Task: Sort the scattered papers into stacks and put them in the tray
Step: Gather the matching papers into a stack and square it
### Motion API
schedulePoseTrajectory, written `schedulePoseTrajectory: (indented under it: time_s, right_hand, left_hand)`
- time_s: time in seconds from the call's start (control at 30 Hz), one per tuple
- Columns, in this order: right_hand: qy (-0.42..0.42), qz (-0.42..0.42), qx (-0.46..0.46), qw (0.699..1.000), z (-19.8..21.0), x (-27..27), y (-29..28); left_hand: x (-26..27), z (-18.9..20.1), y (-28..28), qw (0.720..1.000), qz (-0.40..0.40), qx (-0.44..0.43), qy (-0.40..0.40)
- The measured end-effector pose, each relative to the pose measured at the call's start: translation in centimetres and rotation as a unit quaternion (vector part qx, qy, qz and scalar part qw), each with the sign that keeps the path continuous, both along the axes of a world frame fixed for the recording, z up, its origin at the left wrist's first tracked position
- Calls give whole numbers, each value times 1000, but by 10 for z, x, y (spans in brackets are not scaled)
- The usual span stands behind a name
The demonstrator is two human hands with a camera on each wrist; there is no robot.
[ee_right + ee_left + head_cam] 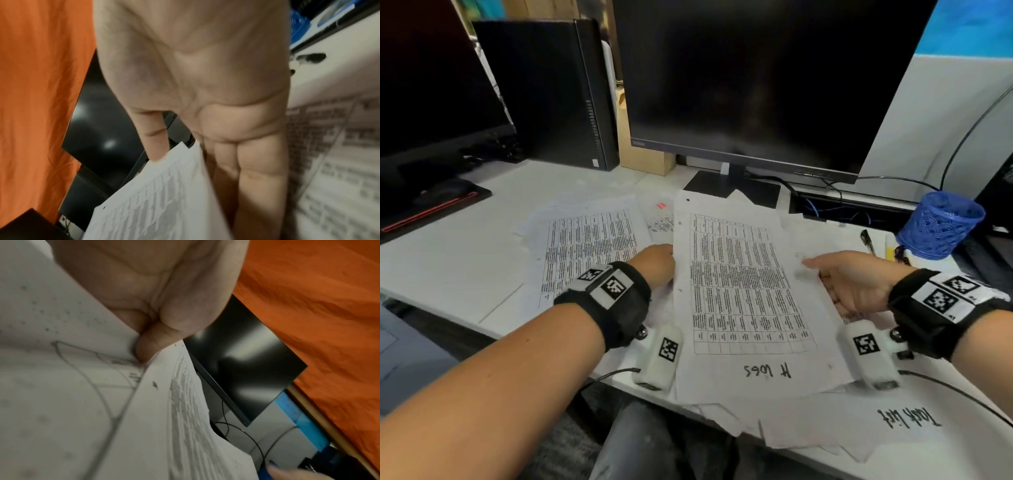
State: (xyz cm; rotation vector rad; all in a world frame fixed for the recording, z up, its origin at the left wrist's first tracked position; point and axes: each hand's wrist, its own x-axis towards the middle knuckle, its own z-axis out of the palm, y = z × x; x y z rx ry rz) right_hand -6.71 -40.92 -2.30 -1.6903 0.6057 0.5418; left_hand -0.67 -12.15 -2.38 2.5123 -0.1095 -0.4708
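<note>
A sheet (743, 284) was held clear of the table (458, 260) between both hands: left fingers (144, 350) pinched one edge, right fingers (156, 146) the other. Step judged: gathering. No tray was seen; other papers (589, 246) lay beyond the left fingers.

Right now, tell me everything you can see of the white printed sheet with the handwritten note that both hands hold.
The white printed sheet carries a dense black table, punch holes along its left edge and handwriting near the bottom. It looks like thin, slightly curled paper, lifted above the other scattered papers. The left hand pinches its left edge; the right hand grips its right edge.
</note>
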Motion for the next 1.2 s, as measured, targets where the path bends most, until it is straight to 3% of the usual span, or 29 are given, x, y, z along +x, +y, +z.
schedulePoseTrajectory:
  time_s: [0.1,0.23,0.3,0.47,0.63,0.73,0.87,0.97,1.03,1.1,1.2]
  right_hand:
    - [-27,-32,23,999,-7,1,12]
    - [-25,-67,-39,997,-13,2,12]
    - [-33,-86,-54,994,-11,3,2]
    - [-38,-141,-52,988,-8,1,-23]
    - [-14,-105,-23,994,-10,-5,-26]
    - [-22,-125,-19,992,-19,-2,-34]
    - [-12,-94,-39,995,-36,10,-57]
    - [-20,-77,-59,995,-18,-3,-36]
    - [-21,-77,-73,994,-10,-7,-30]
    - [-13,-75,-51,996,-7,-8,-27]
    - [-4,-47,-53,997,-8,-8,-28]
  left_hand:
    - [-8,-4,-15,999,-43,3,18]
    - [-14,5,-17,994,-85,70,12]
    - [-9,11,2,994,-65,85,-1]
    - [8,21,74,975,7,221,7]
    - [9,2,98,956,-39,286,57]
    - [9,-5,96,950,-105,287,68]
    - [5,-1,97,961,-167,200,95]
    - [14,1,107,987,-84,136,36]
    - [23,-3,110,981,-13,194,-5]
    - [30,-7,110,966,33,258,-5]
    - [40,-11,109,976,64,204,36]
